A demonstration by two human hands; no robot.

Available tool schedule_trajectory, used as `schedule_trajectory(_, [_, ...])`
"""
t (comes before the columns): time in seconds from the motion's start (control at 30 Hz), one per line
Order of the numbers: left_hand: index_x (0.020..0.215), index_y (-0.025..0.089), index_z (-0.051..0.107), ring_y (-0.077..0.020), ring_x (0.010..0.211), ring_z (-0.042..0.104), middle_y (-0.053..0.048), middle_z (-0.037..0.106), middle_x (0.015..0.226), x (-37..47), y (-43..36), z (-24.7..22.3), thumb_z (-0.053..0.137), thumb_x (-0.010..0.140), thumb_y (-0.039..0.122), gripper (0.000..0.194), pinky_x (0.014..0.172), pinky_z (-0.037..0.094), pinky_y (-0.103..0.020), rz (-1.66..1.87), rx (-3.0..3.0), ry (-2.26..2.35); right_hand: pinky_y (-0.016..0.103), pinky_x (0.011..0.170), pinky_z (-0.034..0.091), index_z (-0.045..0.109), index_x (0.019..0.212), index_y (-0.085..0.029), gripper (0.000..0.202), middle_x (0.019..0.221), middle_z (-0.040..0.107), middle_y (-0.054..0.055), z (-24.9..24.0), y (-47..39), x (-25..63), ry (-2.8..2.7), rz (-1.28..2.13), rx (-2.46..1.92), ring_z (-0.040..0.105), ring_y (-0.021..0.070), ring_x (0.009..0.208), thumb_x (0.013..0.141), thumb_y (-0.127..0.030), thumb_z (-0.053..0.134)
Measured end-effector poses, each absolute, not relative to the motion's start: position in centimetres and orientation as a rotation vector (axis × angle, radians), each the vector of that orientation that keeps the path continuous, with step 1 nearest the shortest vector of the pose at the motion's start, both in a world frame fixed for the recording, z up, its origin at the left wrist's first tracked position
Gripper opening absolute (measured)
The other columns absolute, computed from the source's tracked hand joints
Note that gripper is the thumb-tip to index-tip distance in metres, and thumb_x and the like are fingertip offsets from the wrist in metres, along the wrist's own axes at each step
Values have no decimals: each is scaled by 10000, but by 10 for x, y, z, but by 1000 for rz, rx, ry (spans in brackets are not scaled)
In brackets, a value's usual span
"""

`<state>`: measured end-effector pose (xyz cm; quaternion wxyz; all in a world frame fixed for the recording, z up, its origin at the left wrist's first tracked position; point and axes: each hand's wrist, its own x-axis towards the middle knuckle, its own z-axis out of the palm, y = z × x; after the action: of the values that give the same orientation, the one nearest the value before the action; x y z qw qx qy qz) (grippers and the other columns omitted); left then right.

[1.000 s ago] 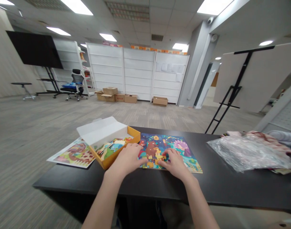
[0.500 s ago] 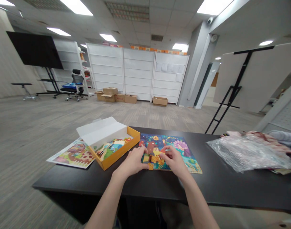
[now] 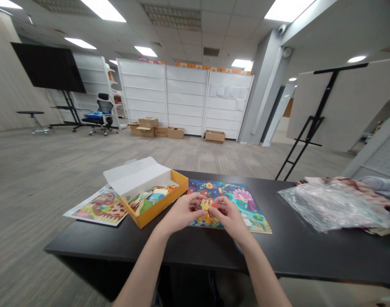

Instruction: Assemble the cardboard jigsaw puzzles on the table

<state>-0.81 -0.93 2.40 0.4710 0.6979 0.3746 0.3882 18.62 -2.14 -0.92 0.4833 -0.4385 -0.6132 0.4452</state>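
Over the front part of a colourful jigsaw puzzle point(image 3: 242, 194), both hands meet around a yellow puzzle piece point(image 3: 206, 205). My left hand point(image 3: 183, 211) pinches it from the left with thumb and fingers. From the right, my right hand point(image 3: 229, 215) has thumb and fingertips closed on it, with a bit of red showing by the fingers. Whether this is one piece or two pressed together cannot be made out. My fingers hide some of the puzzle's front left area.
An open yellow box point(image 3: 164, 204) with a white lid and several loose puzzle pieces stands at the left. A picture sheet point(image 3: 100, 209) lies partly under it. A clear plastic bag point(image 3: 335, 204) and folded cloth point(image 3: 374, 187) rest at the right of the black table point(image 3: 297, 251).
My hands have come closer together and lifted slightly off the puzzle's front edge. The yellow piece is now between both hands; earlier only the right hand was at it.
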Motion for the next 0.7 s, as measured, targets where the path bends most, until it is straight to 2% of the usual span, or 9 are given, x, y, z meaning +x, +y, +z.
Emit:
schedule_trajectory(0.13, [1188,184,629,-204,882,721,-69,730,981,-26,-4,33,719,760,319,458,810,586,-331,1208,1712,1083,327,676,545,517,985,-253,473,737,669,-23,-1,-26,184,-1449,1094,-1045,664,180,676,779,-639,696])
schedule_trajectory(0.2, [1193,185,625,-218,945,727,-109,718,1146,-47,0,37,692,785,339,441,847,589,-350,1406,1680,1291,324,693,538,528,1028,-249,466,756,674,-17,0,-27,187,-1458,1063,-1068,662,179,696,797,-624,680])
schedule_trajectory(0.27, [1225,180,614,-219,916,735,-127,713,1191,-71,3,40,660,810,342,447,857,589,-367,1542,1634,1588,316,691,524,539,1053,-240,445,747,669,-17,-2,-27,190,-1488,1027,-1094,654,176,699,821,-599,667])
schedule_trajectory(0.4, [1238,160,639,-272,1014,715,-143,723,1198,-109,6,31,603,834,297,428,978,538,-422,1335,1779,2100,309,690,514,571,1045,-224,393,749,654,-17,-6,-26,190,-1527,1005,-1087,654,173,707,851,-555,656])
schedule_trajectory(0.53, [1213,134,665,-307,1163,651,-165,694,1263,-120,5,19,516,861,262,404,1061,476,-443,1073,2033,2221,321,698,538,597,1024,-221,390,784,689,1,-6,-27,185,-1548,1021,-1074,694,191,730,850,-565,656])
schedule_trajectory(0.7, [1145,156,687,-314,1207,609,-156,671,1293,-128,-1,19,492,898,375,384,1065,457,-444,1228,2076,2242,317,669,527,625,993,-218,257,803,728,29,-10,-27,191,-1687,815,-1185,697,199,736,892,-454,621])
